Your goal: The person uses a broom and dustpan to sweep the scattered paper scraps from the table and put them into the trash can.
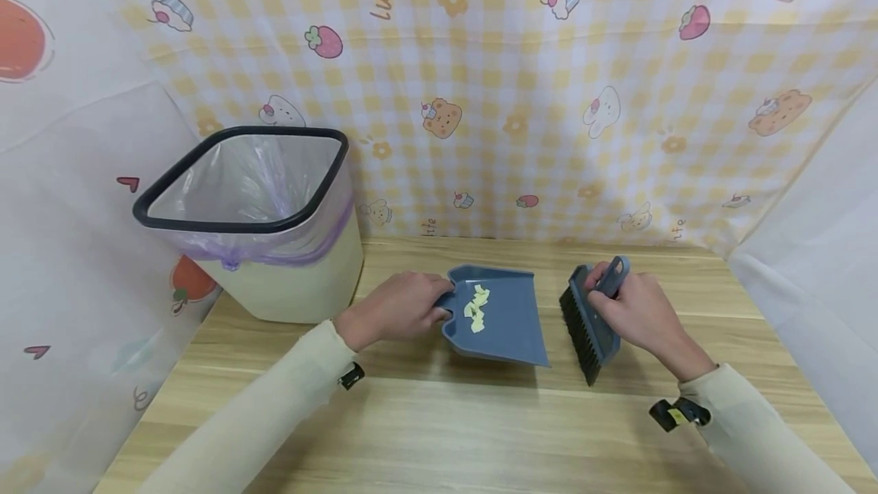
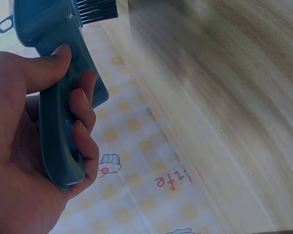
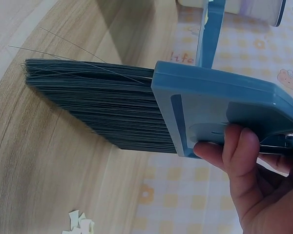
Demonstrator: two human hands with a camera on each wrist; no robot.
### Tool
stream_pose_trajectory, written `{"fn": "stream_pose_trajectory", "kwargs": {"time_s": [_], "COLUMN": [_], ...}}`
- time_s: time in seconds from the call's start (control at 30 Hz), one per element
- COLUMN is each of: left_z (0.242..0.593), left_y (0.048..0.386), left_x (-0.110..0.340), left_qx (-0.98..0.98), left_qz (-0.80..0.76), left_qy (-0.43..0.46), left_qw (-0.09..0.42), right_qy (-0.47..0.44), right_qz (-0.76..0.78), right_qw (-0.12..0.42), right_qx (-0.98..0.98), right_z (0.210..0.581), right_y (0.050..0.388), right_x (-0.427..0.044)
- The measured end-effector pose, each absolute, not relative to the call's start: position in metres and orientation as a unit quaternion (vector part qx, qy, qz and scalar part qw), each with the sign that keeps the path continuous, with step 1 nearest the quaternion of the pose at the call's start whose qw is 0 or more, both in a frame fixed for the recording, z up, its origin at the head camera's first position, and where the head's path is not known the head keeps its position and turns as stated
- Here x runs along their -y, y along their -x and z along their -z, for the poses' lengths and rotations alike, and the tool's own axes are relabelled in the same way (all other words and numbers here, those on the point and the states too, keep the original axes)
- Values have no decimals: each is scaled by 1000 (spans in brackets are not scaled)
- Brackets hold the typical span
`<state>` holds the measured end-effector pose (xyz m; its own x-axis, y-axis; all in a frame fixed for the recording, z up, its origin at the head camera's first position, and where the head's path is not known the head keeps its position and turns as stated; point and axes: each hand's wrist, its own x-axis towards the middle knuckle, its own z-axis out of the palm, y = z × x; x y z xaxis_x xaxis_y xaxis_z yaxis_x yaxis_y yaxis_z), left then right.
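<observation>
In the head view, my left hand [image 1: 405, 307] grips the handle of a blue-grey dustpan [image 1: 511, 319]. Pale yellow paper scraps [image 1: 475, 309] lie on the pan near its handle end. The left wrist view shows fingers and thumb wrapped around that dustpan handle [image 2: 56, 131]. To the right of the pan, my right hand [image 1: 641, 311] holds a matching hand brush [image 1: 595, 319], its dark bristles facing the pan's open edge, a gap between them. Up close, the bristles [image 3: 102, 105] spread over the wood. More pale scraps [image 3: 79, 224] lie on the wood in the right wrist view.
A cream bin [image 1: 309, 288] with a black rim and a clear liner stands at the back left of the wooden table [image 1: 439, 433]. Behind the table hangs a yellow checked cloth [image 1: 480, 174]. White sheeting [image 1: 809, 265] borders the right side.
</observation>
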<state>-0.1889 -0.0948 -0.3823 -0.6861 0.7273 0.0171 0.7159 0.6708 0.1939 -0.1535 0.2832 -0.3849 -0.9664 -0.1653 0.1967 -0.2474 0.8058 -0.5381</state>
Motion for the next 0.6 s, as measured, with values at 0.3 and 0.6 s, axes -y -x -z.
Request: {"fn": "stream_pose_trajectory", "kwargs": {"time_s": [0.3, 0.6], "left_z": [375, 366], "left_y": [188, 191], "left_x": [97, 99], "left_qx": [-912, -907], "left_qz": [-91, -86], "left_qy": [-399, -411], "left_qw": [30, 24], "right_qy": [-107, -108], "right_qz": [-296, -298], "right_qw": [68, 70], "right_qx": [947, 946], "right_z": [384, 385], "right_y": [153, 153], "right_x": [-283, -283]}}
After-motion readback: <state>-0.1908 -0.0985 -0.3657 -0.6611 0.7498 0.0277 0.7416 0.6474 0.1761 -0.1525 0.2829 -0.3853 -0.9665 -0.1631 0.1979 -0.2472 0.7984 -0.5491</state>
